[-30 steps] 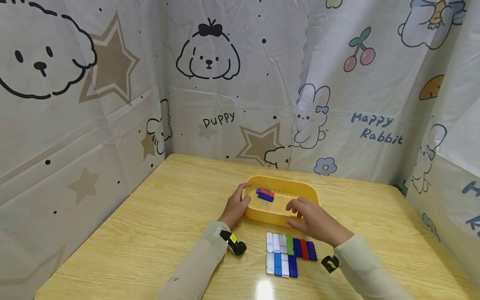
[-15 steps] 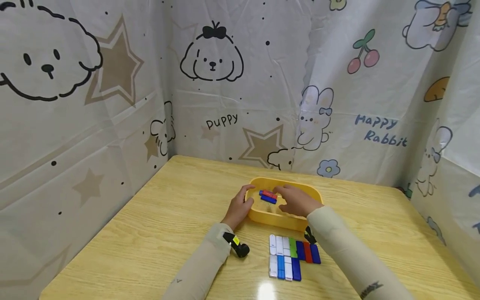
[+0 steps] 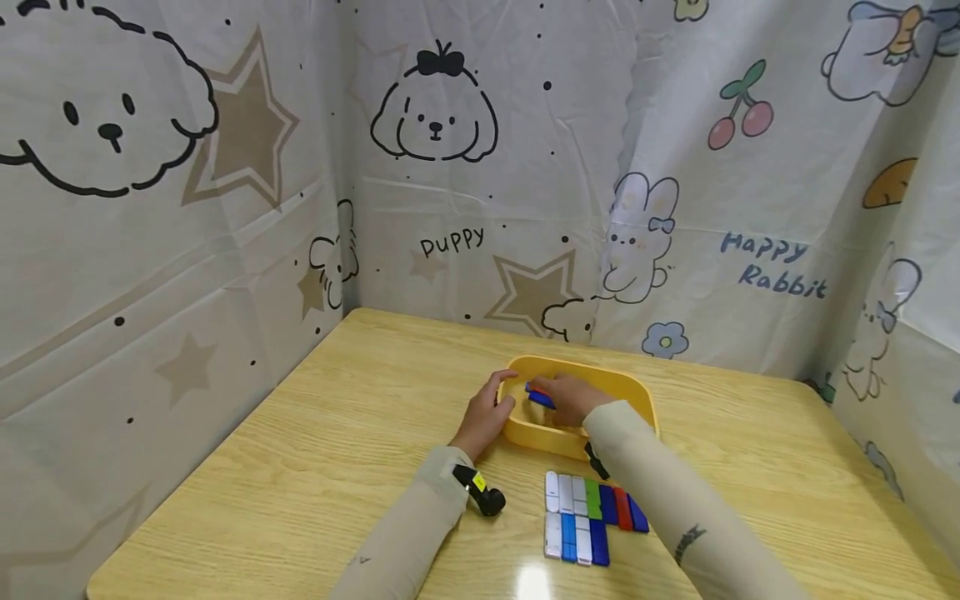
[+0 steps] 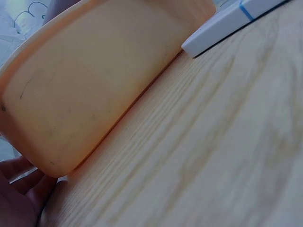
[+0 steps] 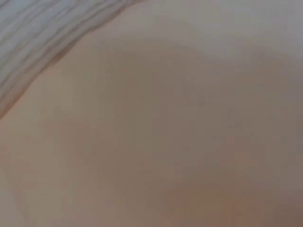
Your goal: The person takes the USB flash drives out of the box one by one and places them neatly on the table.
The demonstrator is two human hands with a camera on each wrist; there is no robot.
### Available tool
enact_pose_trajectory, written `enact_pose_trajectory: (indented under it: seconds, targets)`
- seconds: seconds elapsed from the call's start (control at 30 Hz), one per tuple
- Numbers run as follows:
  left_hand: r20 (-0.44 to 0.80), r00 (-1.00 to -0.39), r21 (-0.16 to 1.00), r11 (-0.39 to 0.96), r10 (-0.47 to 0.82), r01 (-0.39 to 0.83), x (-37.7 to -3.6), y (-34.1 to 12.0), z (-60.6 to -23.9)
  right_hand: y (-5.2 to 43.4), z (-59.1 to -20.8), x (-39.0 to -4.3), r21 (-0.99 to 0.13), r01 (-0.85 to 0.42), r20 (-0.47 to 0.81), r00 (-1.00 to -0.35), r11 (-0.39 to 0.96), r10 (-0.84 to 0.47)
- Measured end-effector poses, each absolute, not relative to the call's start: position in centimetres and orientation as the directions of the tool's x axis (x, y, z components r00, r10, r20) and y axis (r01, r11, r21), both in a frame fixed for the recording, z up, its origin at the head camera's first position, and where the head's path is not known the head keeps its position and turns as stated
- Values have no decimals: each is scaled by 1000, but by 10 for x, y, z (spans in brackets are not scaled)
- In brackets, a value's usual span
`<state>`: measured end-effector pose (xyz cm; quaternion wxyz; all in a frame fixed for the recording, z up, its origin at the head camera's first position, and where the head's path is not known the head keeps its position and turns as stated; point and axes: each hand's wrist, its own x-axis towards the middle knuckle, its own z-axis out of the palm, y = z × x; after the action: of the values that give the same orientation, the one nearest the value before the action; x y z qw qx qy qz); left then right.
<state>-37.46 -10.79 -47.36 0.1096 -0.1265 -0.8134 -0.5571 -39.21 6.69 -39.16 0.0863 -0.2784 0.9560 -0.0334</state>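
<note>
A yellow tray (image 3: 636, 398) stands on the wooden table. My left hand (image 3: 486, 417) grips its left rim, thumb over the edge and fingers against the outer wall (image 4: 94, 85). My right hand (image 3: 568, 398) reaches down into the tray, its fingers curled over a blue block (image 3: 540, 399) whose left end sticks out. A sliver of red shows just above that block; the hand hides the rest. The right wrist view is a blur of beige with a strip of wood grain.
Two rows of flat blocks (image 3: 588, 517), white, green, blue and red, lie side by side in front of the tray; a white one (image 4: 227, 23) shows beside the tray wall. Printed curtains close off the table's back and sides. Bare tabletop (image 3: 315, 467) lies to the left.
My right hand has moved from the tray's front rim into the tray and onto the blue and red blocks. The left hand has kept its hold on the rim.
</note>
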Motion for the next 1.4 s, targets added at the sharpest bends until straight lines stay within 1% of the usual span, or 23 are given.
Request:
enact_pose_trajectory:
  seconds: [0.23, 0.5, 0.7, 0.93, 1.07, 1.27, 1.4]
  targets:
    - [316, -945, 883, 339, 85, 326, -374, -106, -473, 66, -398, -399, -93, -506, -181, -838, 858, -514]
    - [310, -947, 881, 350, 79, 318, -374, -107, -474, 63, -403, -402, -95, -513, -175, -835, 853, -522]
    - [317, -945, 883, 341, 77, 324, -371, -107, -473, 58, -404, -401, -90, -479, -190, -852, 873, -487]
    - [334, -939, 876, 340, 82, 342, -374, -107, -473, 55, -402, -403, -135, -401, -248, -872, 906, -423]
    - [328, -941, 878, 342, 79, 335, -375, -107, -472, 58, -402, -404, -162, -386, -269, -868, 908, -417]
    - [337, -938, 874, 344, 75, 342, -374, -107, -471, 60, -400, -403, -172, -374, -311, -857, 911, -410]
    - [339, -938, 874, 345, 74, 343, -373, -105, -472, 64, -402, -402, -159, -355, -304, -870, 921, -388]
